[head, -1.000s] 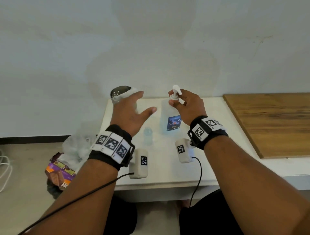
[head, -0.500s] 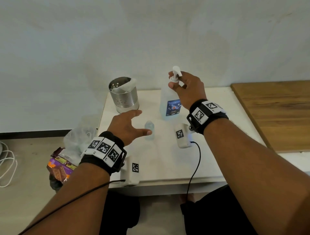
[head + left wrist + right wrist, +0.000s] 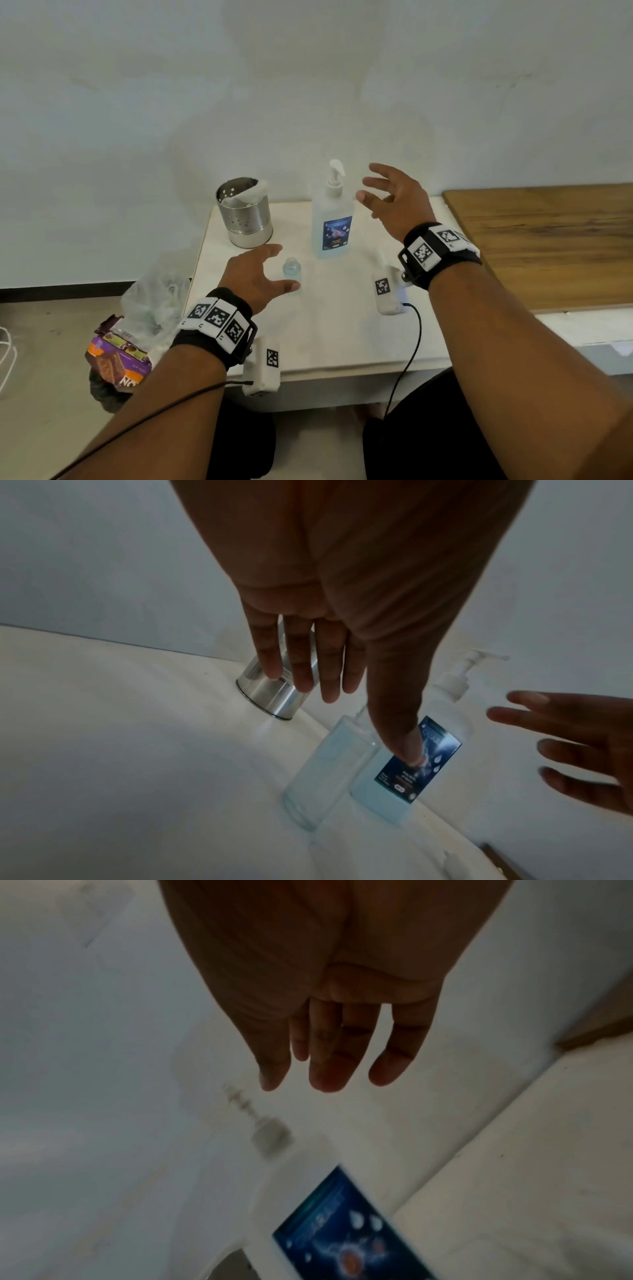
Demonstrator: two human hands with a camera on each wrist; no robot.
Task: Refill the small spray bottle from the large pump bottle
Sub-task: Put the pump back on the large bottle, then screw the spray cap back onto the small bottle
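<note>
The large pump bottle (image 3: 331, 219), clear with pale blue liquid and a blue label, stands upright on the white table (image 3: 342, 329). The small clear bottle (image 3: 292, 272) stands in front of it, to its left, with no cap on its neck. My left hand (image 3: 263, 274) hovers open beside the small bottle, thumb and fingers spread on either side without closing on it. My right hand (image 3: 394, 202) is open in the air just right of the pump head, touching nothing. The left wrist view shows both bottles (image 3: 329, 772) (image 3: 421, 753); the right wrist view shows the pump bottle (image 3: 335, 1229) blurred.
A perforated steel cup (image 3: 244, 212) with white tissue stands at the table's back left. A wooden board (image 3: 548, 240) lies to the right. On the floor at left sit a plastic bag (image 3: 154, 301) and snack packets (image 3: 116, 363). A wall rises right behind the table.
My right hand has let go of the pump head and opened, moving off to the right. My left hand has come down and forward to the small bottle.
</note>
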